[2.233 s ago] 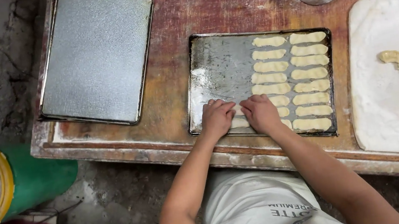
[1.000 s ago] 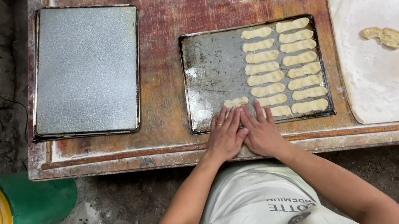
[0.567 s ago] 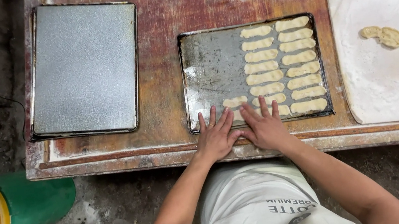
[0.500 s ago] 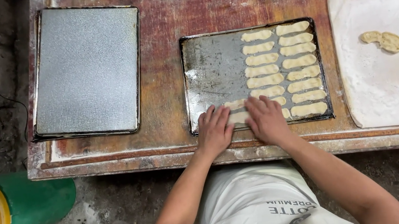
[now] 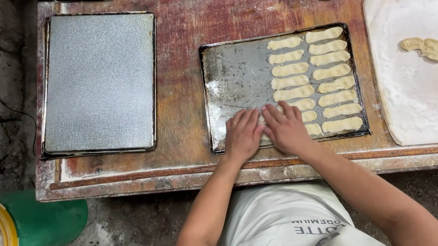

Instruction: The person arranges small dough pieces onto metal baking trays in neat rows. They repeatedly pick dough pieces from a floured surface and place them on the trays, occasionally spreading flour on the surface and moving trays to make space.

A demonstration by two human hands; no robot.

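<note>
Both the left hand (image 5: 242,134) and the right hand (image 5: 287,128) lie flat and released on a dough strip, mostly hidden beneath them, at the near edge of the baking tray (image 5: 235,74); it seems soft, light and easily deformed, best lifted gently by both ends.

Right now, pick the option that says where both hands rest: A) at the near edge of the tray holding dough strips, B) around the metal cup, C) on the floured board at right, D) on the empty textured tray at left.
A: the left hand and right hand lie side by side, palms down, at the near edge of the tray of dough strips.
</note>
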